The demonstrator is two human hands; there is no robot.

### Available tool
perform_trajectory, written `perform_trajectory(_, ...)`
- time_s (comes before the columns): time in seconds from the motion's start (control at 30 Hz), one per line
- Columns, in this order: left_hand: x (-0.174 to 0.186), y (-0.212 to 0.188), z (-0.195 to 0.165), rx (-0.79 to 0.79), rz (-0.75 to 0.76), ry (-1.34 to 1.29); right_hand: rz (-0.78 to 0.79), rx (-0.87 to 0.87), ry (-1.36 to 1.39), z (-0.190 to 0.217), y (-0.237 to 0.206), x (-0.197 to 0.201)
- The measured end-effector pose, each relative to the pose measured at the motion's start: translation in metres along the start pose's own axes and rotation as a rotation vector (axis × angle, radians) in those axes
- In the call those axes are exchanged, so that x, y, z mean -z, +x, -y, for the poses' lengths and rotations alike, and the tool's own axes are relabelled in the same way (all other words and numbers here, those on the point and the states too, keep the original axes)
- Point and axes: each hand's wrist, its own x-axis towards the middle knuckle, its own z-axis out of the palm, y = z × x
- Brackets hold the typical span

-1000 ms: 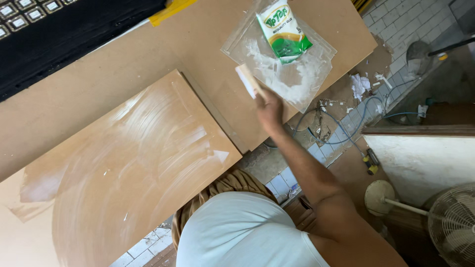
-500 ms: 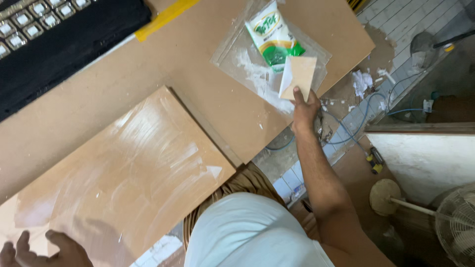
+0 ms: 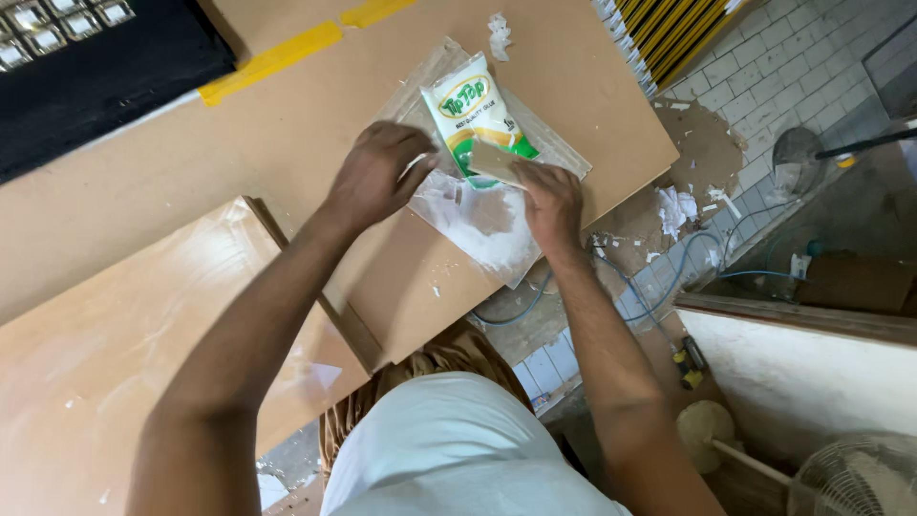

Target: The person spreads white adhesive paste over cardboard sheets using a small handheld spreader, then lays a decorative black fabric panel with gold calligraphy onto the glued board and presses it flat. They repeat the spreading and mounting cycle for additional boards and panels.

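Right hand [image 3: 552, 199] is clamped on a small flat scraper [image 3: 494, 161]: fingers wrap its lower end, and the free edge points up-left, away from the wrist. That edge sits on the bottom of the glue pouch [image 3: 475, 117], where the pouch meets the white glue patch [image 3: 482, 222].

Left hand [image 3: 375, 175] is curled, fingertips pressing the left edge of the clear plastic sheet [image 3: 432, 201] under the glue. Whether it pinches the sheet or only pins it, I can't tell.

Key geometry:
- The glue patch lies just below and left of the scraper edge, between the two hands, touching the right hand's knuckle side.
- The pouch's long axis runs up-left to down-right, roughly in line with the scraper.
- The right hand is nearer both pouch and glue; the left is just beside the glue's left margin.
- Everything rests on a square board offcut [image 3: 535, 143] atop the bench [image 3: 287, 124].

A large glue-smeared panel [image 3: 124, 325] lies lower left, well apart from both hands. Floor clutter on the right: cables, paper scraps, a fan [image 3: 850, 478].
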Motion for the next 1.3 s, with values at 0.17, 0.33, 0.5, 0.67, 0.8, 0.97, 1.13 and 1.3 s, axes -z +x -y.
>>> perform_trajectory(0.17,-0.110,0.098,0.034,-0.054,0.420,0.216,-0.052,0.151,-0.052,-0.027,0.032,-0.033)
perform_trajectory(0.33,-0.155,0.134,0.053,0.155,0.777,0.408,0.024,0.078,-0.054,-0.044,0.037,-0.055)
perform_trajectory(0.5,-0.157,0.143,0.058,0.254,0.867,0.426,0.092,0.018,0.052,-0.053,0.036,-0.064)
perform_trajectory(0.67,-0.167,0.149,0.061,0.270,0.878,0.468,0.166,0.027,0.114,-0.053,0.037,-0.070)
perform_trajectory(0.8,-0.177,0.150,0.069,0.278,0.885,0.502,0.253,-0.017,0.115,-0.053,0.034,-0.074)
perform_trajectory(0.97,-0.182,0.155,0.072,0.270,0.889,0.513,0.304,0.066,0.156,-0.060,0.033,-0.074)
perform_trajectory(1.13,-0.178,0.156,0.063,0.270,0.905,0.567,0.348,0.084,0.188,-0.056,0.034,-0.064)
perform_trajectory(1.3,-0.176,0.156,0.059,0.246,0.894,0.633,0.385,0.105,0.192,-0.047,0.038,-0.054)
